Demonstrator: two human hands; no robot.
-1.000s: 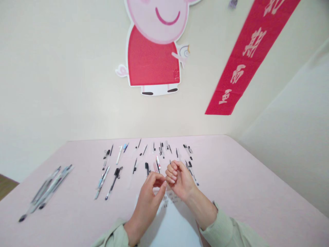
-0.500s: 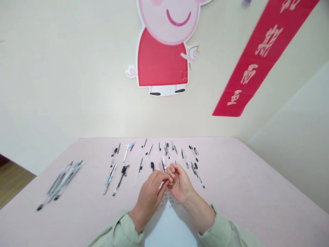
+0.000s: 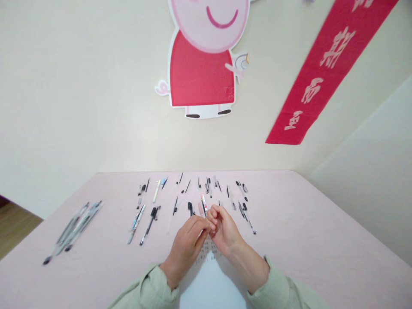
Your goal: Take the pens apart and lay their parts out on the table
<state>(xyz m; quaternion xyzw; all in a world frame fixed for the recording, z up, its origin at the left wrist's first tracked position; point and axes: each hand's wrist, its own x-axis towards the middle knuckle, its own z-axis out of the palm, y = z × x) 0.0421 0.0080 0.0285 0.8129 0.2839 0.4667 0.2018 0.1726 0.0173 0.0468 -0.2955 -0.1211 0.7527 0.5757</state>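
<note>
My left hand (image 3: pixel 189 240) and my right hand (image 3: pixel 225 229) meet above a white sheet of paper (image 3: pixel 212 283) with rows of small dark writing near its top. The left fingertips are pinched together against the curled fingers of the right hand. Whatever lies between them, if anything, is hidden by the fingers. Just beyond the hands lie a black-capped pen (image 3: pixel 190 208) and a pen with red and white markings (image 3: pixel 204 203), partly covered. A clear pen with black parts (image 3: pixel 249 221) rests to the right of my right hand.
Several pens lie bunched at the left of the pink tabletop (image 3: pixel 305 240). Nearer the middle are a black pen (image 3: pixel 148 225) and a pale pen (image 3: pixel 137 223). Pen parts, caps and refills are spread in rows toward the wall, which carries a pig cutout (image 3: pixel 202 73) and a red banner (image 3: pixel 317 81).
The hands stay joined in nearly the same place, with slight finger movement. The whole view has shifted a little.
</note>
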